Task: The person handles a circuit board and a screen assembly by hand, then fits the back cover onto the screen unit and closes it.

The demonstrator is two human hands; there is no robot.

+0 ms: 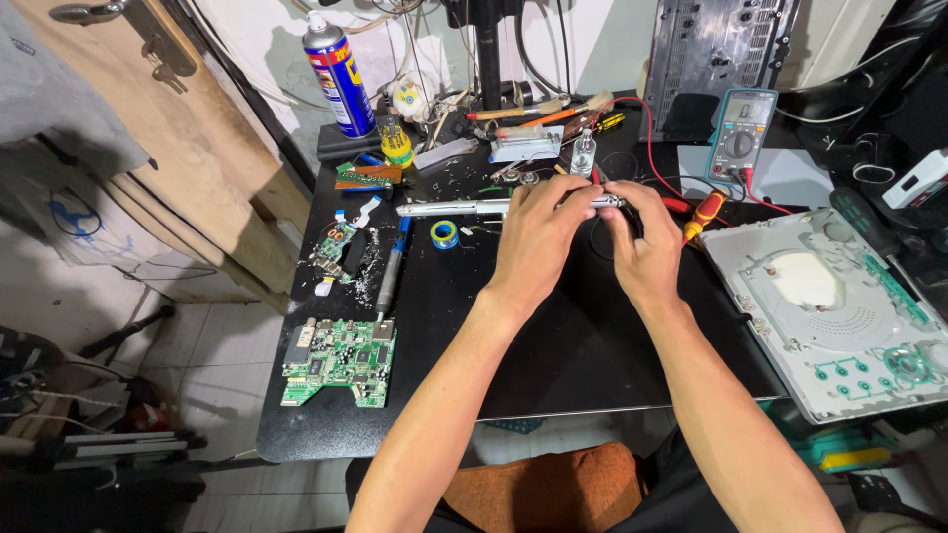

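A long thin silver metal bar [454, 208] lies across the black work mat [553, 345]. My left hand [538, 237] rests on its right part, fingers curled over it. My right hand [644, 242] pinches the bar's right end, thumb and fingers closed around it. Both hands meet over the bar near the mat's far middle. What lies under the palms is hidden.
A green circuit board [341, 360] sits front left, a soldering iron [391, 276] and small solder-wire spool [444, 234] beside it. A grey device shell [839, 316] lies right, a multimeter [741, 133] and red-yellow screwdriver [703, 215] behind. A spray can [338, 74] stands at the back left.
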